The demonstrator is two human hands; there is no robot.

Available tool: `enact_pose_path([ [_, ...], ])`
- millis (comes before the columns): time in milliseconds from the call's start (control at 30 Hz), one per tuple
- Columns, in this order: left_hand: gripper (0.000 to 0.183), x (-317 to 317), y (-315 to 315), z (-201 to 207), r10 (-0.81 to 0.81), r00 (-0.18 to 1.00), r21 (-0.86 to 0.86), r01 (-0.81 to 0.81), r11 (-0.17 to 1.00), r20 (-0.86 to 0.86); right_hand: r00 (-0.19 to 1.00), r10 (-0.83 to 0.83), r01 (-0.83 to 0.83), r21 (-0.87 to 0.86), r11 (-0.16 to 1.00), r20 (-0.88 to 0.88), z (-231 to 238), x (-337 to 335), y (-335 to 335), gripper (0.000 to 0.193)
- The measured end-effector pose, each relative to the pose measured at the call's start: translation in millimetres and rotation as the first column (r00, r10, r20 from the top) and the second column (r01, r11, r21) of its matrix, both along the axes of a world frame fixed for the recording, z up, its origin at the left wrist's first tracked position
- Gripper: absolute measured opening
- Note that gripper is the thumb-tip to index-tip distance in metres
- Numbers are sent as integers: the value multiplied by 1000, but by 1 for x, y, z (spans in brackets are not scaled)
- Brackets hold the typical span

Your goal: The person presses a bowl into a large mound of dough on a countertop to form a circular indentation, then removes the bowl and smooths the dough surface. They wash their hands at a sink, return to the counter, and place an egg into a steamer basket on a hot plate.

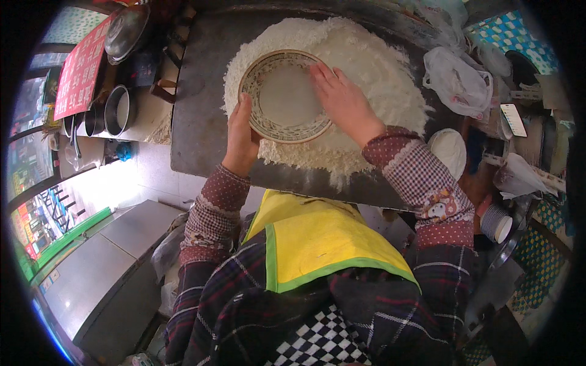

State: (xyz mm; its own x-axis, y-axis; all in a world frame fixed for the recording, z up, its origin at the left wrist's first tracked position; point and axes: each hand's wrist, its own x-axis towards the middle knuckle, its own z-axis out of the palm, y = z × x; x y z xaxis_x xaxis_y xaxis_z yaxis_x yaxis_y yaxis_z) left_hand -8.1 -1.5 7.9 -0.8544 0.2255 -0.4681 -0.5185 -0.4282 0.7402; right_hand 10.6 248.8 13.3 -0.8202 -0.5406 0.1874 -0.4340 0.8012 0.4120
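A round bowl (pixel 284 97) with a patterned rim is held above a heap of white flour (pixel 378 79) on a dark worktop. Pale, cloudy liquid seems to fill its middle. My left hand (pixel 242 134) grips the bowl's left side, thumb up along the rim and fingers underneath. Over the right side of the bowl lies my right hand (pixel 345 100), its fingers stretched out across the rim toward the liquid. Its thumb is hidden, and I cannot tell whether the fingertips touch the liquid.
Clear plastic bags (pixel 458 82) and a white round container (pixel 448 151) sit to the right. Pots (pixel 119 110) and a metal lid (pixel 126 32) are at the left. Stacked paper cups (pixel 495 222) lie at lower right; a steel cabinet (pixel 104 262) stands lower left.
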Motion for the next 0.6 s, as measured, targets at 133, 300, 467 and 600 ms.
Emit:
enact_pose_path([
  [133, 52, -2, -1, -2, 56, 998, 10, -56, 998, 18, 951, -107, 125, -42, 991, 290, 1, 21, -12, 46],
  [300, 50, -2, -1, -8, 53, 998, -8, -52, 999, 38, 901, 188, 46, -518, 854, 390, 7, 50, -32, 42],
  [467, 50, 1, 6, -12, 58, 998, 49, -59, 997, 25, 862, 317, 133, -780, 612, 396, 2, 49, -73, 45],
  [600, 49, 1, 8, -7, 53, 999, 11, -53, 999, 7, 887, 319, 125, -838, 532, 334, 2, 47, -89, 47],
])
